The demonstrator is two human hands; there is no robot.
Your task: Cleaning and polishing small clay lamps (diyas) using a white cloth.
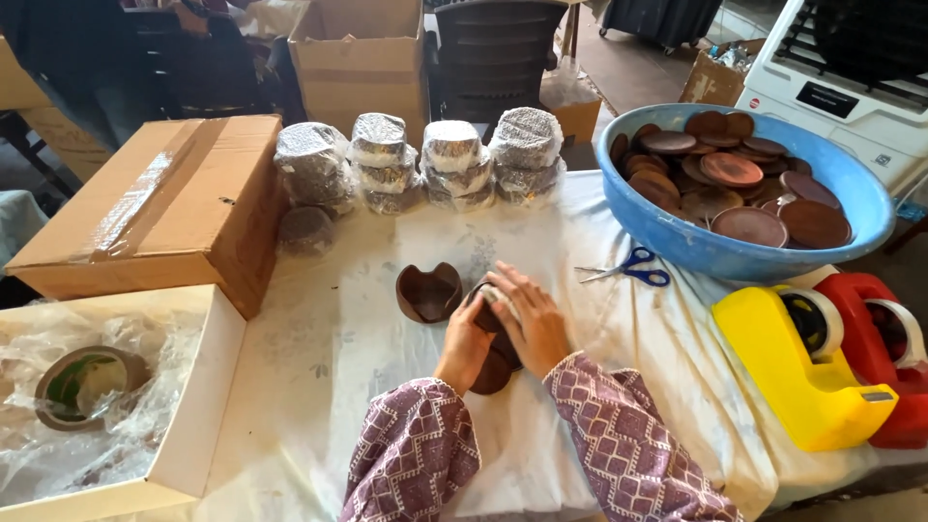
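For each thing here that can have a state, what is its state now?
Dark brown clay cup: upright, empty, apart from hands.
Stack of dark clay pieces: held by left hand and right hand.
Blue plastic basin: full of brown clay lids.
Blue-handled scissors: lying flat.
Brown cardboard box: taped shut.

Packing workshop: brown taped cardboard cartons, foil-wrapped stacks of round pieces, yellow plastic tape dispenser, blue plastic basin of brown clay lids.

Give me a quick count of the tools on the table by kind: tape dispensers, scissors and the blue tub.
Tape dispensers: 2, one yellow and one red
Scissors: 1, blue-handled
Blue tub: 1, holding brown discs
Total: 4
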